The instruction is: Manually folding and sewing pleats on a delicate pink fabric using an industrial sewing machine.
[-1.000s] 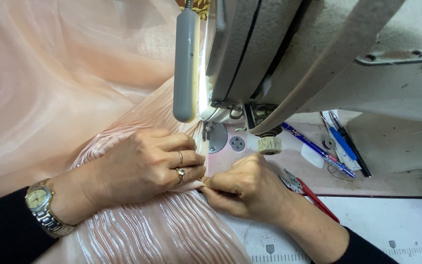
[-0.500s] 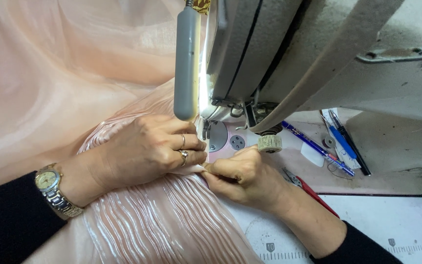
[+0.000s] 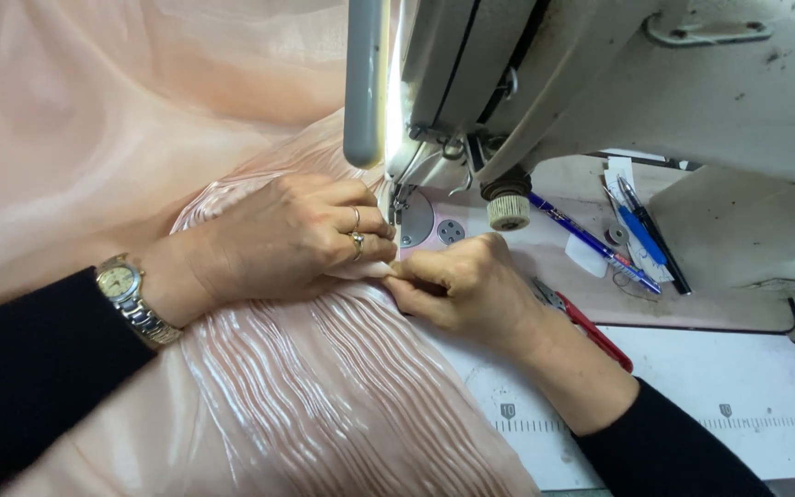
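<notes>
Blue pens (image 3: pixel 600 245), red-handled snips (image 3: pixel 591 329) on machine bed, right side.

The sewing table (image 3: pixel 747 396) is white, with a printed ruler scale along its near edge. Peach pleated fabric (image 3: pixel 324 396) covers its surface from 7 to 11 o'clock. Blue pens (image 3: pixel 600 244) lie at 2 o'clock. Red-handled snips (image 3: pixel 591 327) lie just right of centre.
</notes>
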